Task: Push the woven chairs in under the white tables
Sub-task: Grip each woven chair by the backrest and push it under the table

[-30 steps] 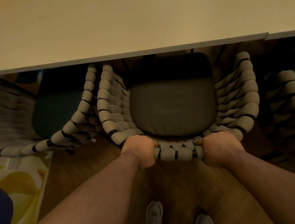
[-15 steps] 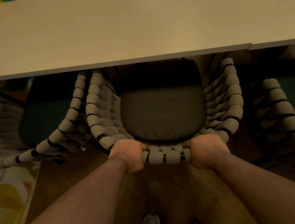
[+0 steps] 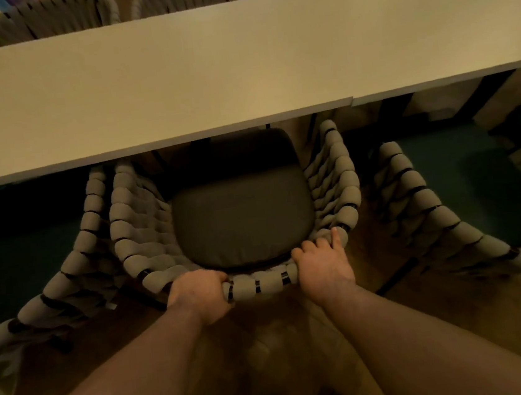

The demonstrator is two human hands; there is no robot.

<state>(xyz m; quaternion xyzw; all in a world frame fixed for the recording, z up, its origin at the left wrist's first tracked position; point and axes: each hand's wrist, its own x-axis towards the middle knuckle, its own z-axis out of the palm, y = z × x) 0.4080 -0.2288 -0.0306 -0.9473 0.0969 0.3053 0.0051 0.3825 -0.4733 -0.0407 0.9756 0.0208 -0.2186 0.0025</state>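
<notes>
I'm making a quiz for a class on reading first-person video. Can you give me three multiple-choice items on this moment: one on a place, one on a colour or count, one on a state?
1. Where does the left hand grip the middle chair?
A. On the back rim
B. On the seat cushion
C. On a leg

2. What colour is the middle chair's cushion?
A. White
B. Dark grey
C. Yellow

3. How far is the middle chair under the table?
A. Wholly out, clear of the edge
B. Partly in, with the front of the seat under the edge
C. Wholly in, with only the back rim showing

Answers:
1 A: the fingers wrap the woven rim at the chair's back, beside the right hand.
2 B: the pad looks dark grey against the pale weave.
3 B: the table edge covers the cushion's far end and most of the seat shows.
</notes>
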